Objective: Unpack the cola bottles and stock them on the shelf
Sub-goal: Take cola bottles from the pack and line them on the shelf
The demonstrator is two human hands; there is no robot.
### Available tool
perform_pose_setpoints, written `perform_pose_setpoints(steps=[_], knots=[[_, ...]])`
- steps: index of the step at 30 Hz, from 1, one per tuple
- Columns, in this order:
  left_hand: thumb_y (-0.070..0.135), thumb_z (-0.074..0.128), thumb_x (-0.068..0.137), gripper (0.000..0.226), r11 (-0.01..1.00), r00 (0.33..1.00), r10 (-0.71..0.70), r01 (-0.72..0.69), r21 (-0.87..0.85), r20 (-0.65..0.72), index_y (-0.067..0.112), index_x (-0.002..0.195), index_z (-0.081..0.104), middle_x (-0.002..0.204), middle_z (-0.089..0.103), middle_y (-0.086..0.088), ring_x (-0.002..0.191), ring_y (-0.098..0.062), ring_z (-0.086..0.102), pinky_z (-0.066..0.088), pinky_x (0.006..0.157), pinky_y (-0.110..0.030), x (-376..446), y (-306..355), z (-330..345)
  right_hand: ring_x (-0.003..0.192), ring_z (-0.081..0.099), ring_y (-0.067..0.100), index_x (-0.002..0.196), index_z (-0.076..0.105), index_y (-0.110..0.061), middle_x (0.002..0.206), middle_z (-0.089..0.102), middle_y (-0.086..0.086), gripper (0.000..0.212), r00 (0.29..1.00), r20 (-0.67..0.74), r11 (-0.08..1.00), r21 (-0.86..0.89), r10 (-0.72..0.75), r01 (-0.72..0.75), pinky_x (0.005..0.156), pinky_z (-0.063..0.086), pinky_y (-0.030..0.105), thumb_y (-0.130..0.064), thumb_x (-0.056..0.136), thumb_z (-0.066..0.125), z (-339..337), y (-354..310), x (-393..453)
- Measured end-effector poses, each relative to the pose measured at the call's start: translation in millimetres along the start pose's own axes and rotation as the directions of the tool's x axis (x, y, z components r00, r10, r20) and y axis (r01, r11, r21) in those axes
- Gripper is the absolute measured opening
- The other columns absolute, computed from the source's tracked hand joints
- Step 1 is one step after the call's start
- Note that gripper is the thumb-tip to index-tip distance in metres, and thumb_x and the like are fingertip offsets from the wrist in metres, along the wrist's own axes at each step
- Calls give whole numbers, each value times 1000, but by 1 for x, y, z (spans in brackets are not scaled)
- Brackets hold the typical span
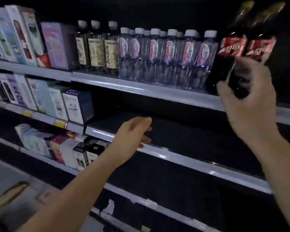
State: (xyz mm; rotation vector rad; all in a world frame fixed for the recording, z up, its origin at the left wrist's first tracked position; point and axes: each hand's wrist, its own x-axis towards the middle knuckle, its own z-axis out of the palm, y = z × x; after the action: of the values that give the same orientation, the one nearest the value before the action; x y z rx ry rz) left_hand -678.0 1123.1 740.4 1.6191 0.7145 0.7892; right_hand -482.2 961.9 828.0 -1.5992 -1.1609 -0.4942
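Note:
Two dark cola bottles with red labels stand side by side at the right end of the upper shelf [141, 88]: the left cola bottle [229, 47] and the right cola bottle [259, 46]. My right hand [248, 104] is raised in front of their lower halves, fingers curled round the base of the right bottle. My left hand [132, 138] reaches toward the dark middle shelf [182, 158] with its fingers loosely bent over the shelf's front rail, holding nothing.
A row of clear water bottles [167, 56] fills the upper shelf left of the colas, then three tea bottles [97, 47] and boxed goods [23, 36]. More boxes [57, 101] sit on lower shelves at left. The floor [7, 181] shows bottom left.

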Motion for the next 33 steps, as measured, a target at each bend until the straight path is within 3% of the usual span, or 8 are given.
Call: perform_pose_setpoints(steps=[3,6,12,16,23,27,29,33], knots=[[50,54,100,25,997,997,-75,74,-23,-24,33,110,69,109,74,7,94,-18,74,58,84,-40,-15,-35,-23,124,52,-6,137,53,-32,129,55,-15,44,975,219,991,132,-26,-4,106,38,11,-31,94,65,48,-23,-64],[50,54,100,30,991,990,-130,129,-35,-45,30,118,67,112,73,8,94,-15,74,57,87,-40,-25,-65,-52,125,55,0,134,58,-29,127,57,-17,42,892,451,986,157,-14,-64,104,41,13,-26,93,68,103,-38,-111],[44,54,101,15,979,971,-205,203,-22,-120,36,107,66,103,73,12,91,-3,70,52,73,-13,-96,-168,-111,121,57,-4,132,60,-34,123,57,-24,38,660,739,952,91,133,-294,97,44,12,-25,96,67,200,-51,-229],[43,55,100,22,951,934,-302,308,5,-191,32,114,68,107,73,15,99,5,67,50,82,-8,-150,-261,-147,119,55,-7,131,57,-42,123,55,-29,37,512,833,926,-3,211,-377,97,46,16,-27,98,65,260,-43,-325],[47,53,97,24,877,818,-473,470,-94,-328,39,112,69,110,73,17,100,0,69,52,83,-17,-220,-425,-199,116,54,-11,128,47,-54,124,54,-30,34,108,927,818,-255,358,-516,94,46,13,-33,103,59,352,1,-523],[61,53,78,43,864,780,-497,484,-138,-379,36,107,73,103,75,19,99,-1,70,53,90,-28,-240,-512,-216,120,56,-4,128,57,-43,127,57,-25,33,-51,908,802,-394,417,-450,106,48,25,-25,101,59,405,51,-643],[57,54,82,38,855,771,-512,499,-140,-378,36,107,73,104,75,17,100,-1,70,53,91,-27,-250,-558,-220,126,55,2,135,57,-34,130,56,-20,34,-135,896,813,-441,423,-381,109,45,26,-24,103,55,434,75,-700],[37,55,99,20,825,747,-554,550,-127,-366,36,111,72,108,74,15,100,-1,70,52,84,-21,-280,-639,-219,126,58,15,135,57,-27,135,62,-6,34,-204,871,858,-482,447,-176,104,50,37,-33,102,51,479,121,-816]])
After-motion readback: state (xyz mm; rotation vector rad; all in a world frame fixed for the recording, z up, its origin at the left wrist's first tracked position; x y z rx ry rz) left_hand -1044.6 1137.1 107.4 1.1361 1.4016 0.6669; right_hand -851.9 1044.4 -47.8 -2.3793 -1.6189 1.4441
